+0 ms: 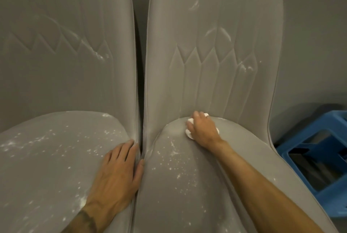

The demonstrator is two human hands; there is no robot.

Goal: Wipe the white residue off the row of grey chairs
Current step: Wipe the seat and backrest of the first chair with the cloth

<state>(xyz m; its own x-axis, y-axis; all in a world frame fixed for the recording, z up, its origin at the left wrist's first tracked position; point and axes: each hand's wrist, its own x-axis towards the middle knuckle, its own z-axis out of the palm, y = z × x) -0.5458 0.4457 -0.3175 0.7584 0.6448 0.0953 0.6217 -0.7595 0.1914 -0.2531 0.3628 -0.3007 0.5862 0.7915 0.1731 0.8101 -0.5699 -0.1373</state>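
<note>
Right hand [203,129]: fingers curl round a crumpled white wipe [188,133], judged soft and light, best kept bunched, at the grey padded chair [216,64] back crease. White powdery residue [175,159] speckles its seat. Left hand [120,169] lies flat at that chair's left edge, fingers straight.

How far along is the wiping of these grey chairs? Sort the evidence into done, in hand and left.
Done: little; only the right chair's seat beside the forearm looks fairly clean. In hand: the right hand presses a white wad into that seat's back crease, while the left hand rests on the left chair. Left: specks on both seats and streaks on both backrests.
</note>
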